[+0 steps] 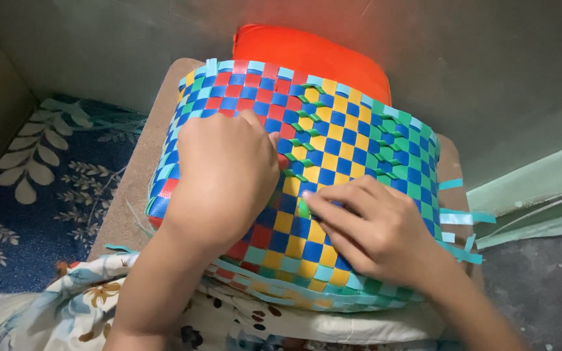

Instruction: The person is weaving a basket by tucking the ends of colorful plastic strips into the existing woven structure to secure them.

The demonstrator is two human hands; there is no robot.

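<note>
While the woven basket point(333, 130) is propped on its side across the lap, both hands are kept busy on its checkered wall. It's made of flat plastic strips in blue, yellow, red, green and teal, and loose teal strip ends point(463, 218) are left sticking out along the right edge. The left hand point(226, 175) is laid flat over the weave on the red-and-blue part, fingers held together and curled down at the tips, pressing on the surface. The right hand point(375, 227) is set just beside it, fingertips pressed together against a green strip point(303, 208) near the middle of the wall; whether that strip is actually pinched can't be told from this angle. An orange cushion point(307, 55) is seen right behind the basket, touching its top rim. A tan mat point(131, 195) is spread underneath, with a blue leaf-patterned rug point(34, 188) off to the left and floral fabric point(86, 299) bunched over the lap.
</note>
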